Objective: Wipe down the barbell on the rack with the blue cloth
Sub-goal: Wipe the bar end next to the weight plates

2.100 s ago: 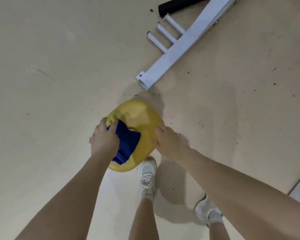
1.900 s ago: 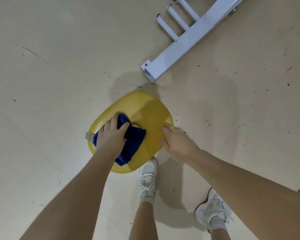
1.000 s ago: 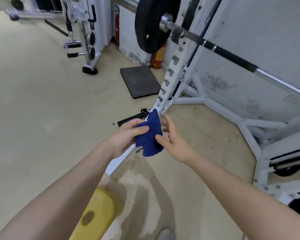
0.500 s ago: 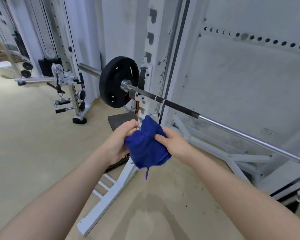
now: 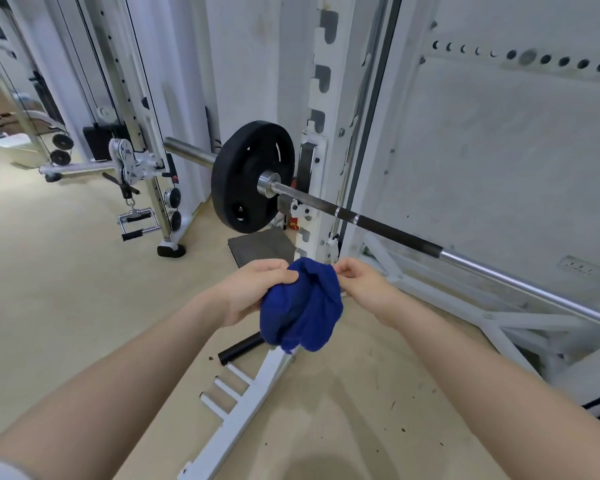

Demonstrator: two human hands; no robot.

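Head view: both hands (image 5: 253, 292) pinch blue cloth (image 5: 302, 306) (bunched) before rack upright (image 5: 314, 188), below barbell (image 5: 395, 230).

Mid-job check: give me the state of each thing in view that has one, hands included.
Cloth: bunched, held up by both hands, clear of the bar.
Left hand: closed on the cloth.
Right hand: pinching the cloth's edge.
Barbell: resting on the rack, untouched.
Plate: loaded on the bar's sleeve.
Rack: standing upright.

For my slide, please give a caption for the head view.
Both hands, left hand and right hand, hold the blue cloth below the racked barbell.
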